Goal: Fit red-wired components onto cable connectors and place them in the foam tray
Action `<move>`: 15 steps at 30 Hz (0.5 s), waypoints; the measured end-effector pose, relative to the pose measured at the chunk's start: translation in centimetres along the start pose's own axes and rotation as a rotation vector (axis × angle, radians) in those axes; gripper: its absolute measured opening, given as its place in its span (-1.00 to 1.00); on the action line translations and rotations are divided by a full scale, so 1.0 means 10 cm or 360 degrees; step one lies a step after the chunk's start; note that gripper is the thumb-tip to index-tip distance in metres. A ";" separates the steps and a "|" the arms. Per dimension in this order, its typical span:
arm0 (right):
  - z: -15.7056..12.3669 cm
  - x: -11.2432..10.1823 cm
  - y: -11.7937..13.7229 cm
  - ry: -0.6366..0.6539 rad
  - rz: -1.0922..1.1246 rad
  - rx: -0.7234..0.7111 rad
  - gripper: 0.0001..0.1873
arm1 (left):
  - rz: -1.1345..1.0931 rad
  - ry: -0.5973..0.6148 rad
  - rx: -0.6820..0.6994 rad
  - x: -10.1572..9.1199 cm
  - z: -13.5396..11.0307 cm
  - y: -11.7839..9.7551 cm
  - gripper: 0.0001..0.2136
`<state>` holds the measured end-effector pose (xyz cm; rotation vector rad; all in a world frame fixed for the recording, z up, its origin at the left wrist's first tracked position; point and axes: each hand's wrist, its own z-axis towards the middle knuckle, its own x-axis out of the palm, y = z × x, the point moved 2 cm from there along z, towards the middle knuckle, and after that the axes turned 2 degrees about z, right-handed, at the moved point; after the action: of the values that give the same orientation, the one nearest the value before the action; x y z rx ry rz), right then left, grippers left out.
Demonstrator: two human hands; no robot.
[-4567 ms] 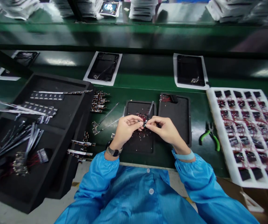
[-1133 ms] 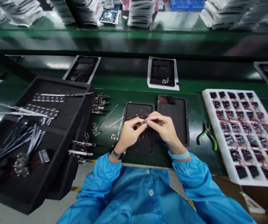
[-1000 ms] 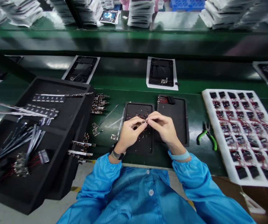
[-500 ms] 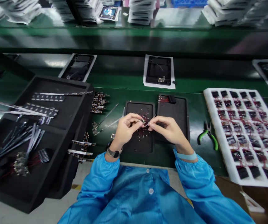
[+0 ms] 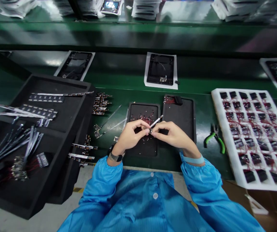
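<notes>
Over a black foam tray [image 5: 142,151], my two hands meet fingertip to fingertip. My left hand [image 5: 133,135] pinches a small circuit board [image 5: 150,130] that is mostly covered by the fingers. My right hand [image 5: 173,133] is closed on the same board from the other side. A pale flat ribbon cable [image 5: 157,120] slants up to the right between the hands; its lower end is hidden at the fingertips. Small parts with red wires [image 5: 143,117] lie scattered in the tray beneath. Left of the hands, boards with ribbon cables [image 5: 97,130] rest on the green bench.
A second black tray [image 5: 186,112] adjoins on the right, with green-handled pliers [image 5: 214,138] beyond it. A white foam tray [image 5: 217,100] holds rows of wired black parts. Large black bins [image 5: 63,129] with strips and cables stand left. Tablet housings [image 5: 160,69] lie behind.
The ribbon cable now points up to the right between my hands. My right fingertips have moved left and slightly down to the board at my left fingertips. The view has shifted slightly.
</notes>
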<state>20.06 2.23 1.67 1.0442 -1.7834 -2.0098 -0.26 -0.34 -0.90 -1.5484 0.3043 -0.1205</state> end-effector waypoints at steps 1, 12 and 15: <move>0.00 0.00 0.00 0.0015 0.0004 0.0006 -0.78 | 0.0012 0.0023 0.0003 0.00 0.00 0.00 -0.88; 0.00 -0.01 0.02 0.0039 0.0074 0.0040 -0.78 | -0.0008 0.0064 0.0009 -0.01 0.00 -0.02 -0.89; 0.00 0.01 0.00 -0.0018 0.0099 0.0068 -0.78 | -0.0009 0.0038 0.0008 -0.01 0.01 -0.01 -0.90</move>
<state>19.96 2.19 1.67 0.9786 -1.8493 -1.9530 -0.31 -0.27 -0.81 -1.5436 0.3179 -0.1441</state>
